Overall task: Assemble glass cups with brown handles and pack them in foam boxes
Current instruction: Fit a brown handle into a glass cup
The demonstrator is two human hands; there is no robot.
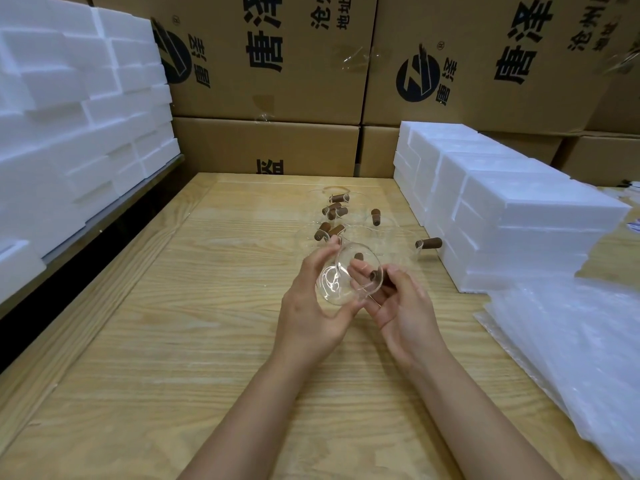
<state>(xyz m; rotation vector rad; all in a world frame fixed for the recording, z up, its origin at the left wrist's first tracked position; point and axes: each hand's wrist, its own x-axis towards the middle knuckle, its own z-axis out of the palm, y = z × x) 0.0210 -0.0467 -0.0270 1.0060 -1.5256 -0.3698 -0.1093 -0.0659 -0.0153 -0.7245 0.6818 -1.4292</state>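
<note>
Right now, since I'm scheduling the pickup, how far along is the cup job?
Done: several handled cups lie farther back on the table. In hand: the left hand grips a glass cup while the right hand pinches its brown handle. Left: packing. The foam boxes stacked at right are closed, so whether any hold cups cannot be told.

Even, soft overhead light fills the scene, casting only faint shadows beneath the hands (360, 306) on the counter (173, 341). Wide-angle distortion bends the cardboard cartons (277, 64) and foam stacks (69, 116) at the edges; details appear slightly soft.
</note>
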